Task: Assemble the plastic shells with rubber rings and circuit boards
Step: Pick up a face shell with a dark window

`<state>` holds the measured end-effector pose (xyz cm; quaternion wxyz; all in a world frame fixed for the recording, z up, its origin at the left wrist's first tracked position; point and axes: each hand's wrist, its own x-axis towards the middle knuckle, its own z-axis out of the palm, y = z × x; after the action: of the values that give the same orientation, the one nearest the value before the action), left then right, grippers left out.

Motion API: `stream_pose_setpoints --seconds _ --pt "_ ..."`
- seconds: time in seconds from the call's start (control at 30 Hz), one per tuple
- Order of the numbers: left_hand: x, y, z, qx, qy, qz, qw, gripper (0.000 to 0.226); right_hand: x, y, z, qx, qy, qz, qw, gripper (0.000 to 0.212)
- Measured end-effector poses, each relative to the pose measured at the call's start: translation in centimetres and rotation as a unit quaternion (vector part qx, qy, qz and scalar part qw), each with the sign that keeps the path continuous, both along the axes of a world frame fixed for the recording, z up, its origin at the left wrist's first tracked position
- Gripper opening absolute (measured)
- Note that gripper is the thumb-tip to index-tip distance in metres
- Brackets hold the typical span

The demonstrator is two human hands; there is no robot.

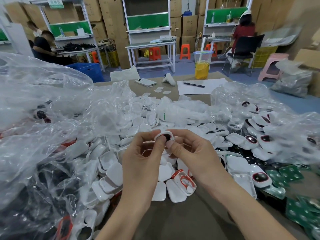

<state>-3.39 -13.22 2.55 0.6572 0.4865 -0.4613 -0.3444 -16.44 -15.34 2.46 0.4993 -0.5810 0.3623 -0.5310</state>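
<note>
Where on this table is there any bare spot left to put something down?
Bare tabletop shows nearest the person, between the forearms, below the pile of white shells. A smaller patch, lightly littered, lies at the far side, between the phone and the sheet of paper. The middle is crowded with shells, plastic bags left, circuit boards right.

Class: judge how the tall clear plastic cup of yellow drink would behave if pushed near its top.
The tall clear plastic cup would probably tip: it is tall and narrow. Drink fills only its lower half, so it likely sloshes. Its lid may limit spills.
</note>
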Motion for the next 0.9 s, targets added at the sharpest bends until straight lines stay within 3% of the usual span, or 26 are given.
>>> stream_pose_setpoints --seconds 0.3,0.43,0.5,0.6,0.77,0.9 --pt "0.2 0.0 -0.3 -0.028 -0.094 -0.05 0.994 0.016 -1.4 -0.9 -0.6 -0.002 0.069 0.015 0.997 0.009" --pt "0.1 0.2 -0.4 -0.032 -0.143 -0.056 0.988 0.023 -1.8 -1.1 -0.6 0.014 0.13 0.02 0.991 0.044" --pt "0.1 0.2 -0.5 -0.04 -0.159 -0.057 0.985 0.021 -2.0 -1.1 -0.5 -0.004 0.154 0.015 0.988 0.038" --pt "-0.1 0.5 -0.7 -0.058 -0.222 -0.04 0.972 0.02 -2.6 -1.5 -0.2 -0.036 0.142 -0.005 0.989 0.012" --pt "-0.8 1.3 -1.5 -0.099 -0.381 -0.036 0.918 0.021 -4.4 -2.4 0.4 -0.022 -0.023 -0.156 0.987 0.011" --pt "-1.6 1.6 -2.3 -0.134 -0.556 -0.098 0.815 0.025 -5.2 -2.7 1.0 -0.02 -0.153 -0.203 0.967 0.011"
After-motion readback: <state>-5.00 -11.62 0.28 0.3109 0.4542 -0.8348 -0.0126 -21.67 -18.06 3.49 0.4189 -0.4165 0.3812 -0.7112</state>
